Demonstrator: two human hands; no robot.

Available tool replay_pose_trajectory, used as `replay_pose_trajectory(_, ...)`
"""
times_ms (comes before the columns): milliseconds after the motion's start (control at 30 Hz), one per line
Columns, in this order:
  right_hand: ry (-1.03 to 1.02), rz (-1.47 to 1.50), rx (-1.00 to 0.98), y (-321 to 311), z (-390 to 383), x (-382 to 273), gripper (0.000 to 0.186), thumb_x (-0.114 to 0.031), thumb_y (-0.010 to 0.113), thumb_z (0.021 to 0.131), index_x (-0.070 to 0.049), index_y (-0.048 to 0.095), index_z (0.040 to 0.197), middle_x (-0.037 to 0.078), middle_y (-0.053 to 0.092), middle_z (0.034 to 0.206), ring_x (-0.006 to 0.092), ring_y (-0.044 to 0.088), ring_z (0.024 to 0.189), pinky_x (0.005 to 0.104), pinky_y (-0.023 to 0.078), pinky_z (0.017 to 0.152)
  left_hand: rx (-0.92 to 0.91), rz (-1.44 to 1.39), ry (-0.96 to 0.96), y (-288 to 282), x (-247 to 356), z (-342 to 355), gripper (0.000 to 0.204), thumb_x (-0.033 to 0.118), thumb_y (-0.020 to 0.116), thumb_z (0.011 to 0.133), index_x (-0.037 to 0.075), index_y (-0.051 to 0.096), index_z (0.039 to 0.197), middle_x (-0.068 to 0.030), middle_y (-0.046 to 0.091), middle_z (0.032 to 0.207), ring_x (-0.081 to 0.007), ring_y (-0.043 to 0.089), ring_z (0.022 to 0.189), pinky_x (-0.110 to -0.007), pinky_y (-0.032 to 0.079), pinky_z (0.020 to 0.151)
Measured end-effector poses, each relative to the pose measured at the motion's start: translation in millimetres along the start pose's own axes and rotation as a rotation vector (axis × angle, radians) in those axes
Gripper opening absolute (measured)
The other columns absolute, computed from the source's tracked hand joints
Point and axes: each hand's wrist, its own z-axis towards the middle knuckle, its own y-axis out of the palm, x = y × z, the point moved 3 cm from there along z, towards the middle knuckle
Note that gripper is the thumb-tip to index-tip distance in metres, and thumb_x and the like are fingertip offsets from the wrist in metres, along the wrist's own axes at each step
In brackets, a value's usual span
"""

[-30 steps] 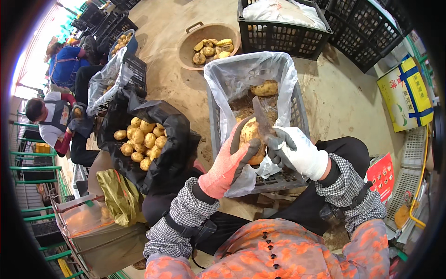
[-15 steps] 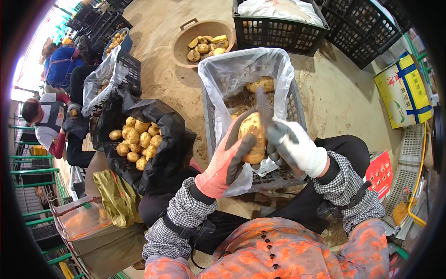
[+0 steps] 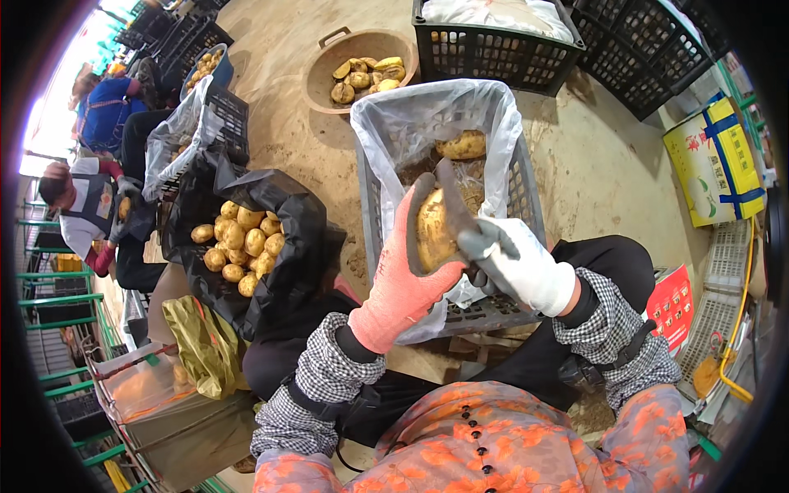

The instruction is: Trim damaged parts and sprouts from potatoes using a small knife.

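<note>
A large, brownish potato point(image 3: 432, 234) is gripped in my left hand point(image 3: 400, 287), which wears a pink glove with grey palm and fingers. My right hand point(image 3: 523, 264), in a white and grey glove, closes around a knife point(image 3: 454, 202); its dark blade lies against the potato's right side. The knife's handle is hidden in the fist. Both hands are above the near part of a grey crate point(image 3: 368, 205) lined with clear plastic. Inside the crate, farther off, rests another potato point(image 3: 462, 145) among dark soil or scraps.
To the left, a black bag point(image 3: 300, 209) holds several clean-looking potatoes point(image 3: 234, 237). A brown basin point(image 3: 316, 78) with cut potato pieces stands beyond. Black crates point(image 3: 493, 62) line the far right, near a yellow box point(image 3: 711, 160). Co-workers point(image 3: 86, 201) sit at the left.
My left hand has turned the potato, its fingers now pointing farther up along it. The knife, blurred before, now shows clearly against the potato. At left, a co-worker's hands have shifted slightly.
</note>
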Motion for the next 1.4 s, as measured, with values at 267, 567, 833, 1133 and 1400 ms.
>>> replay_pose_trajectory(267,-0.21,-0.142,-0.013,-6.9,5.5,-2.4,0.042,-0.042,0.051,0.098,-0.002,0.057,0.086,0.004,0.055,0.06,0.0141,0.053,0.054,0.0324,0.041,0.053,-0.011,-0.41,-0.191,2.2,3.7,-3.4,0.094,-0.005,0.067,0.07,0.011,0.022,0.151,-0.0073,0.035,0.142,-0.0167,0.039,0.128,-0.031,0.039,0.102)
replay_pose_trajectory(567,-0.01,0.359,0.062,9.4,-0.3,6.6,0.043,-0.046,0.052,0.097,-0.004,0.058,0.094,0.0,0.057,0.065,0.0065,0.052,0.053,0.022,0.04,0.047,0.054,-0.352,-0.087,6.2,7.0,-5.1,0.092,0.0,0.071,0.07,0.009,0.026,0.149,-0.0103,0.039,0.141,-0.0183,0.042,0.127,-0.032,0.038,0.103)
replay_pose_trajectory(833,-0.173,-0.023,0.065,4.0,-2.4,2.5,0.042,-0.044,0.05,0.098,-0.002,0.057,0.097,0.0,0.057,0.067,0.0067,0.052,0.053,0.0236,0.04,0.046,-0.011,-0.081,-0.077,1.7,0.4,-8.7,0.09,0.008,0.074,0.07,0.003,0.026,0.146,-0.0188,0.044,0.138,-0.0268,0.045,0.129,-0.036,0.035,0.107)
replay_pose_trajectory(1133,-0.413,-0.356,0.065,-3.5,4.7,2.3,0.037,-0.038,0.053,0.097,-0.001,0.058,0.096,0.005,0.053,0.059,0.0101,0.054,0.053,0.0295,0.039,0.046,0.048,0.124,-0.021,0.9,2.7,-9.3,0.087,0.008,0.074,0.07,0.002,0.029,0.145,-0.0195,0.044,0.139,-0.0304,0.045,0.129,-0.037,0.035,0.107)
replay_pose_trajectory(1400,-0.055,0.333,0.201,8.8,2.5,10.2,0.038,-0.041,0.054,0.097,-0.003,0.059,0.099,-0.002,0.055,0.068,0.0053,0.05,0.054,0.0218,0.039,0.047,0.055,0.218,0.041,2.3,8.5,-9.9,0.088,0.011,0.074,0.071,-0.001,0.028,0.145,-0.0228,0.042,0.141,-0.0348,0.042,0.132,-0.04,0.034,0.109)
